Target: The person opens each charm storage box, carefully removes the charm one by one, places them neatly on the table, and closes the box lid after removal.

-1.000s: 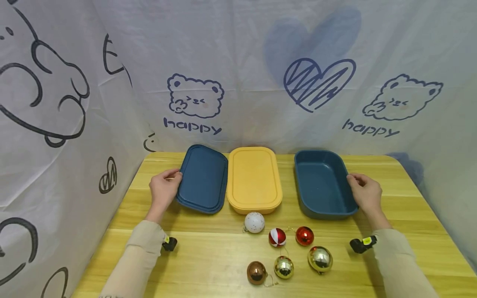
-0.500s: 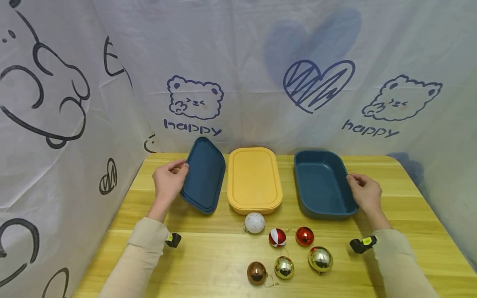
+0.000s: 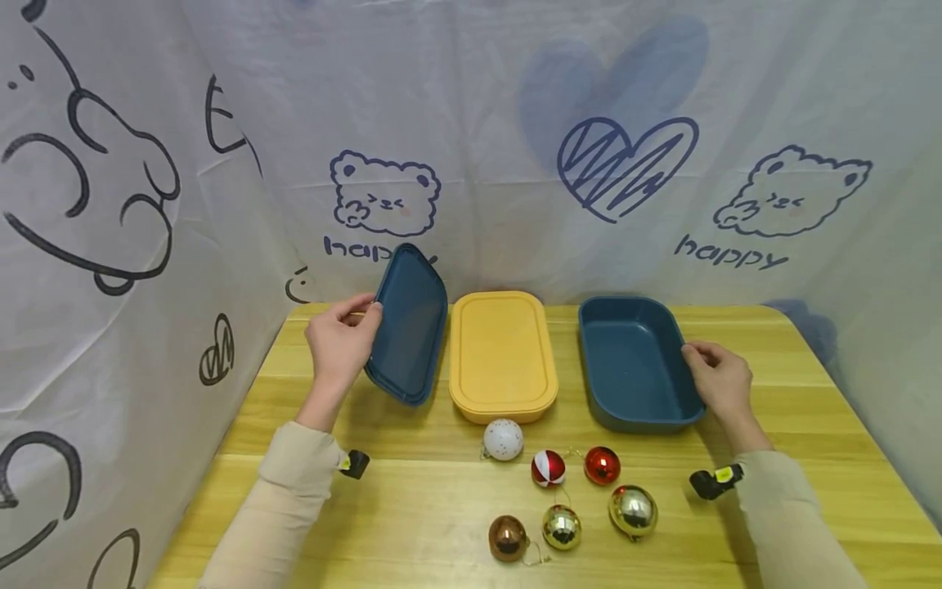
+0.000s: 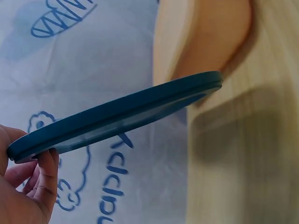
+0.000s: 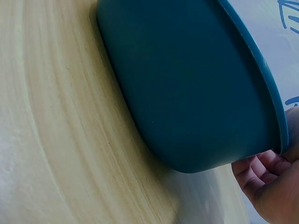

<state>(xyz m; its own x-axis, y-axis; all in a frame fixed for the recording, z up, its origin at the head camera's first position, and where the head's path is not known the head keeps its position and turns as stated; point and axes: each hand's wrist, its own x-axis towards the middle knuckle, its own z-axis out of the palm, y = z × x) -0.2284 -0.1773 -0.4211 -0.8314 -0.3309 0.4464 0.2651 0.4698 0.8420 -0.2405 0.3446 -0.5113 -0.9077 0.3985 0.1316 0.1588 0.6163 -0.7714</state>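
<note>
My left hand (image 3: pixel 343 339) pinches the left edge of a dark blue lid (image 3: pixel 409 327), which is tilted up above the table with its right side lower. The left wrist view shows the lid (image 4: pixel 117 114) edge-on between thumb and fingers, its shadow on the wood. At the right, my right hand (image 3: pixel 719 378) pinches the right rim of a dark blue box (image 3: pixel 639 360) with no lid on it. In the right wrist view the box's wall (image 5: pixel 187 93) stands on the table, the hand (image 5: pixel 275 182) at its rim.
Between lid and box stands a yellow lidded box (image 3: pixel 504 352). In front lie a white ball (image 3: pixel 504 440), a red-and-white ball (image 3: pixel 548 469), a red ball (image 3: pixel 602 465), gold balls (image 3: pixel 633 511) and a brown ball (image 3: pixel 508 537). A printed curtain (image 3: pixel 500 164) hangs behind.
My left hand has lifted the lid off the table, raising it and tipping its left side up. The right hand and its box have barely moved.
</note>
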